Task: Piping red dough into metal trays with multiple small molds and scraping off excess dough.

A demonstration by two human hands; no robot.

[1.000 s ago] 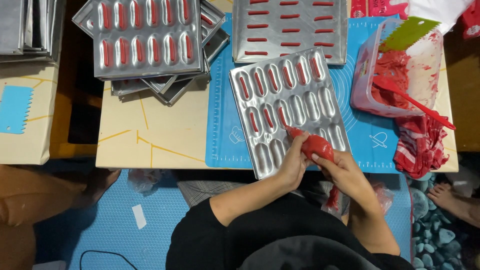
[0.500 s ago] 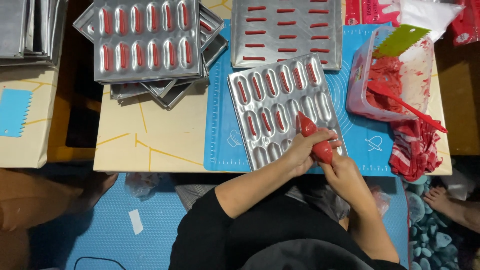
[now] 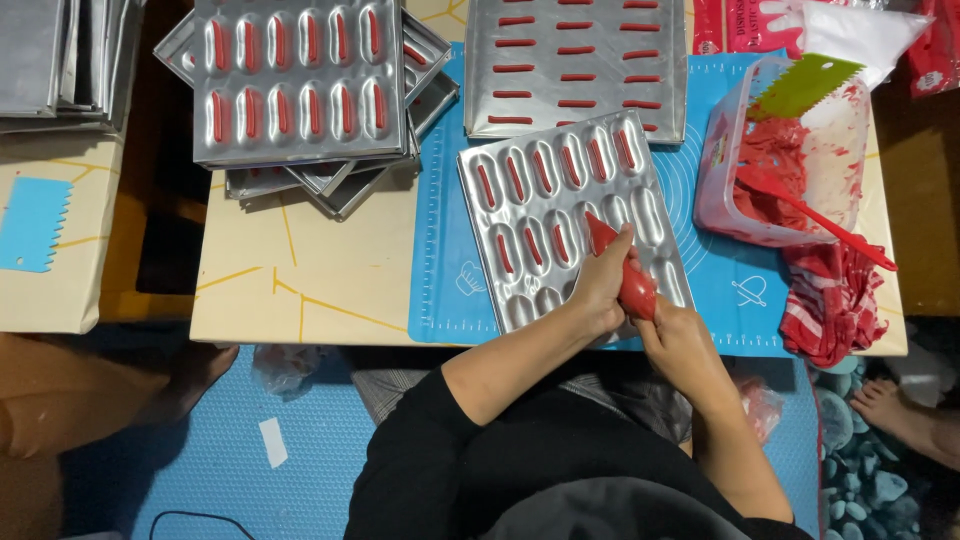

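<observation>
A silver baking tray (image 3: 652,215) with rows of oval cavities lies on a blue mat (image 3: 450,285); most cavities hold a red strip, while those along its near and right side look bare. My left hand (image 3: 598,285) grips a red piping bag (image 3: 634,285) near its nozzle, whose tip rests over a middle-row cavity. My right hand (image 3: 682,340) squeezes the bag's rear end just off the tray's near edge.
A plastic tub (image 3: 720,170) of red batter with a green scraper (image 3: 805,85) and red spatula (image 3: 815,212) stands right, above a red-white cloth (image 3: 835,300). Filled trays (image 3: 300,75) are stacked at the far left, and another tray (image 3: 575,60) lies behind. Another person's foot (image 3: 900,410) is at right.
Both hands stayed on the piping bag and shifted slightly along the tray; the bag tilted so its tip points at a middle-row cavity.
</observation>
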